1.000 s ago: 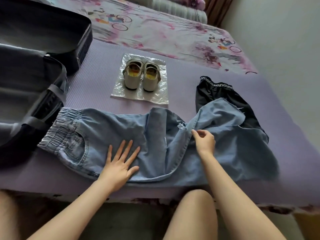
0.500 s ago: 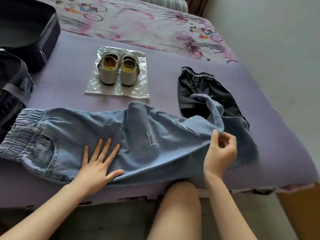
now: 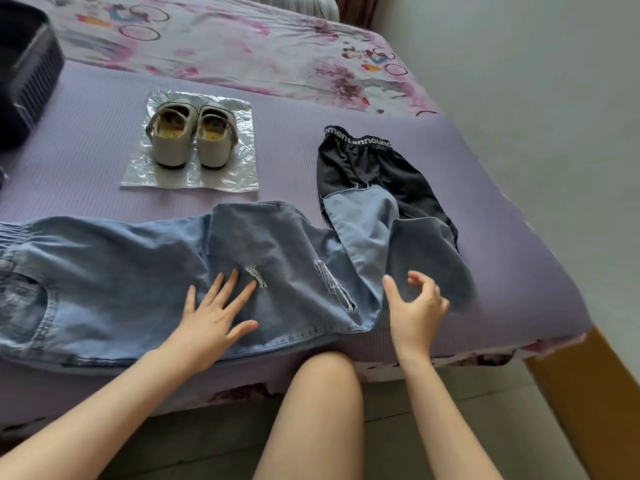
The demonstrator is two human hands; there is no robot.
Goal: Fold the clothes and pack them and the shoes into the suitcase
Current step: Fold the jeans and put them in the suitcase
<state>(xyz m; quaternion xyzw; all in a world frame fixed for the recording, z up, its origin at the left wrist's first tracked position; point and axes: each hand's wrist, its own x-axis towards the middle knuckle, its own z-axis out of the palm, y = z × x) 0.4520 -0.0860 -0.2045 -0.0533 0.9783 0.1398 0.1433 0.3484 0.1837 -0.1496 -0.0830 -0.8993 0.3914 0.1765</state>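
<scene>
Denim jeans (image 3: 138, 271) lie along the bed's (image 3: 502, 237) near edge under the left hand (image 3: 211, 317), fingers (image 3: 225, 289) spread flat. Right hand (image 3: 415, 306), beside the turned-back leg, has its fingers loosely apart and grips nothing.

A bed (image 3: 346, 161) with purple mat and floral sheet (image 3: 242, 46) stands beside a pale wall (image 3: 536, 64), grey tiled floor (image 3: 398, 427) below

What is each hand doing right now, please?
Left hand: open, pressing flat on the jeans.
Right hand: open, fingers loosely curled, holding nothing.
</scene>
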